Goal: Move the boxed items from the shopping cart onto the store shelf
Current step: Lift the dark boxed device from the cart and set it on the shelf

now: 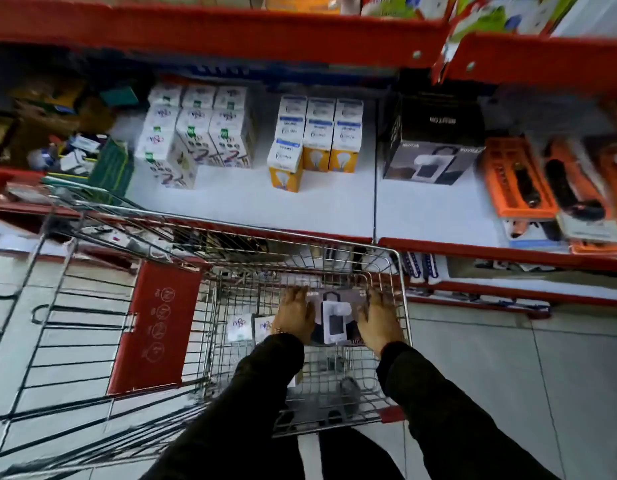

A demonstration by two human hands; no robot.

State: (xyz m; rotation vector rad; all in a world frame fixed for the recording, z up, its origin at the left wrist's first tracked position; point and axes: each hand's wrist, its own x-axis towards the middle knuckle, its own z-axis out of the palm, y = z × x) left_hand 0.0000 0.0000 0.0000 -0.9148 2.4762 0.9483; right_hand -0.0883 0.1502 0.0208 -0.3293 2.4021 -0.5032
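Down inside the wire shopping cart (402,306), a person's two hands bracket a dark box (334,318) printed with a white device. The left hand (295,315) lies along the box's left edge and the right hand (378,322) along its right edge, fingers slightly spread and pointing away from the body; whether they are squeezing the sides yet or only resting there cannot be told. Dark sleeves cover both forearms. Two small white boxes (249,327) lie in the cart just left of the left hand. Beyond the cart's far rim sits the white store shelf (431,213) with a red front edge, carrying a block of white patterned boxes, a block of white and yellow bulb boxes (315,140), and a stack of matching dark boxes (433,147) to the right. Bare shelf lies in front of that stack. To lift well, the palms should probably press evenly on opposite sides, raise the box straight up clear of the wire rim, then carry it forward and right toward its matching stack.
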